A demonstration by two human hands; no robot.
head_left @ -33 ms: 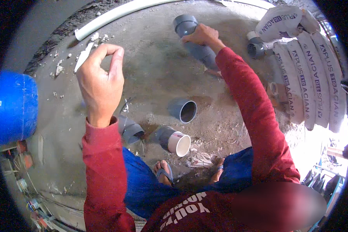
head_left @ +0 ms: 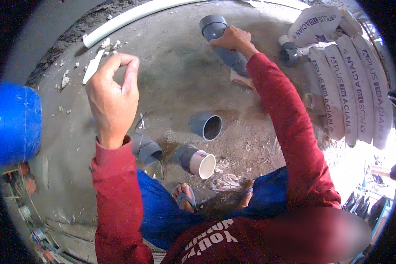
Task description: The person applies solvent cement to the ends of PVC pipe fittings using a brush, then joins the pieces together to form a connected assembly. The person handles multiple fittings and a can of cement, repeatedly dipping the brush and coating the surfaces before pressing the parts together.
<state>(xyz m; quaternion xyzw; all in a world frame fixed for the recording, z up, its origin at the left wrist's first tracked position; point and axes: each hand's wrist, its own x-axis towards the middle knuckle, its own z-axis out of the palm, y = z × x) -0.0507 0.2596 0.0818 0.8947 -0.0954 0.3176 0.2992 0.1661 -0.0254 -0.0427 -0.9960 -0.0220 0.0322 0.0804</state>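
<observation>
My right hand is wrapped round a grey plastic pipe fitting, held out far in front of me. Its wide round socket end points away to the upper left, and a pale piece shows at the near end, partly behind my sleeve. On the left, my left hand is raised with thumb and forefinger pinched together. Anything between those fingertips is too small or too hidden to make out. Below and between my hands, a short grey pipe piece lies with its round mouth toward me.
Nearer my feet lie a grey fitting with a white pipe end and a grey elbow. A blue barrel stands left. White sacks are stacked right, beside another grey fitting. A long white pipe lies along the back.
The grey pipe fitting has shifted very slightly to the right with my right hand. The pinch of my left hand is unchanged.
</observation>
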